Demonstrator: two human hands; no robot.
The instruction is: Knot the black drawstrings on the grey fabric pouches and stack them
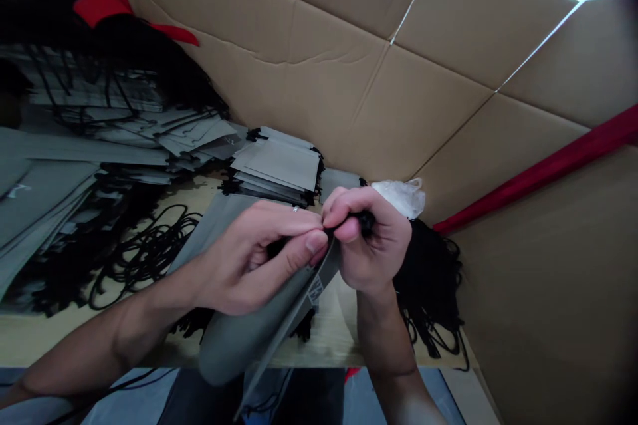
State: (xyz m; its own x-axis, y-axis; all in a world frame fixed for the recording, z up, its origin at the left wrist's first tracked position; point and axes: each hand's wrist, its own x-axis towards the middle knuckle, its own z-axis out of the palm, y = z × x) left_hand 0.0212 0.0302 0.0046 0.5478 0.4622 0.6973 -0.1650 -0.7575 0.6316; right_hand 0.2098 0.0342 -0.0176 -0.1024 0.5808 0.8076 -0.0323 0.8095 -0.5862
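A grey bag (249, 332) with white print hangs below my hands, one edge reaching up to my fingertips. My left hand (264, 252) is closed in a pinch at that edge, with thumb and forefinger meeting beside a black cord. Curled round the bunched black cord (367, 220) is my right hand (371, 239), its thumb and forefinger touching the left fingertips. The exact spot where cord and bag meet is mostly hidden by the fingers.
Several grey bags with black cords form a stack (279, 162) behind my hands. More piles (44, 205) fill the left side, near loose black cords (149, 252). To the right lie a cord bundle (431, 285) and a clear plastic bag (401, 195). Cardboard walls (309, 26) enclose the table.
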